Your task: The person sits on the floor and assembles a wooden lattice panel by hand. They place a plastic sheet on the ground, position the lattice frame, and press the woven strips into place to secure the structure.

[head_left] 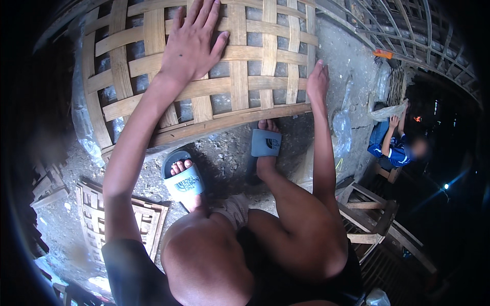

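Observation:
A large woven bamboo panel (238, 76) with wide flat strips and a wooden edge fills the upper middle of the head view. My left hand (191, 48) lies on its weave with the fingers spread and the palm down; the fingertips reach the top edge of the picture. At the panel's right edge is my right hand (317, 84), its fingers closed round the border, partly out of sight behind it. The panel's near edge is just beyond my sandalled feet.
A smaller woven bamboo panel (148, 217) lies at the lower left. Wooden frames (367, 209) stand at the right, by my knee. Clear plastic (343, 127) lies on the rough floor. Farther right, another person (390, 150) in blue holds a pale sheet-like piece. A bamboo lattice (413, 38) runs along the upper right.

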{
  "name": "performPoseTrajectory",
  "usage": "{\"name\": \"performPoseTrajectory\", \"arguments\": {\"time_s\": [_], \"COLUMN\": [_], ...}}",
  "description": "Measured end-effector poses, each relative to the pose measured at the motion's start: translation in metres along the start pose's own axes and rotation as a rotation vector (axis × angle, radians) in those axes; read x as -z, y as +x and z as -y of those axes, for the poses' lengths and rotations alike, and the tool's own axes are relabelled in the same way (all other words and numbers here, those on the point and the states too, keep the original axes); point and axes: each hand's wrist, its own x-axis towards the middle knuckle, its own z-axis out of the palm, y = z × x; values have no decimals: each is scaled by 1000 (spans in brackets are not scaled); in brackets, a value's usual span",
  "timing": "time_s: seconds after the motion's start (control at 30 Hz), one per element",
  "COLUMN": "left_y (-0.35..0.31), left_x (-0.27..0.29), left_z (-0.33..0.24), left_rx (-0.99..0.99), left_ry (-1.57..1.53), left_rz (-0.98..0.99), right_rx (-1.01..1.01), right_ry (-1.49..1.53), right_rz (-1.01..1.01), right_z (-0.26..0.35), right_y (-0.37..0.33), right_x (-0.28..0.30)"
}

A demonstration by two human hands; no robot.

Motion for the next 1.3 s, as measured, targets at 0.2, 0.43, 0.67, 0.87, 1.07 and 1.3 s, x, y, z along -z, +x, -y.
{"name": "performPoseTrajectory", "arguments": {"time_s": [0.2, 0.43, 0.67, 0.87, 1.07, 1.3], "left_y": [-6, -3, -1, -4, -1, -4], "left_x": [-3, -1, -3, -7, -5, -1], "left_z": [4, 1, 2, 3, 1, 1], "left_rx": [9, 6, 17, 27, 8, 24], "left_ry": [-2, 20, 51, 33, 39, 42], "left_rz": [-8, -1, 27, 30, -5, 23], "right_rx": [238, 255, -70, 194, 94, 398], "right_ry": [60, 175, 256, 188, 367, 127], "right_rz": [-110, -115, -65, -131, -202, -150], "right_z": [44, 47, 28, 36, 2, 33], "right_y": [-24, -8, -3, -13, 4, -23], "right_x": [4, 3, 7, 8, 20, 31]}}
